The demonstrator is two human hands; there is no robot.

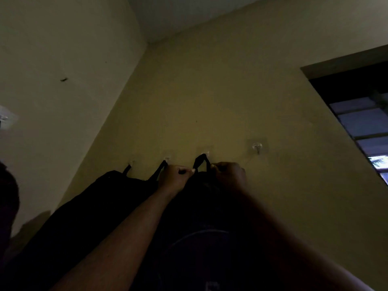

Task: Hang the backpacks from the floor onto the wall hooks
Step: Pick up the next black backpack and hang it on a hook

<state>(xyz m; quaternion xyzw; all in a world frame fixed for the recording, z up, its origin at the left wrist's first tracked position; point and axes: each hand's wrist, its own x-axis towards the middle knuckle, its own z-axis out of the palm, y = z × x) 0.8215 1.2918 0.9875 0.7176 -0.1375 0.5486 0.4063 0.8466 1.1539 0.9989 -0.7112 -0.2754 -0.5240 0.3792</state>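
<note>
A dark backpack (195, 217) hangs in front of me against the yellow wall, its black top loop (201, 162) raised over a clear hook (204, 153). My left hand (175, 177) pinches the loop's left base and my right hand (230, 175) grips its right base. Another dark backpack (94, 202) hangs to the left, with straps on two clear hooks (167, 159) (131, 163). One bare clear hook (257, 147) sits to the right. The light is dim, so whether the loop rests on its hook is unclear.
The room corner (134, 85) lies to the left, with a second wall carrying a clear hook (5, 117) at the far left edge. A dark window opening (361, 114) is at the right. A dark shape (7, 196) fills the left edge.
</note>
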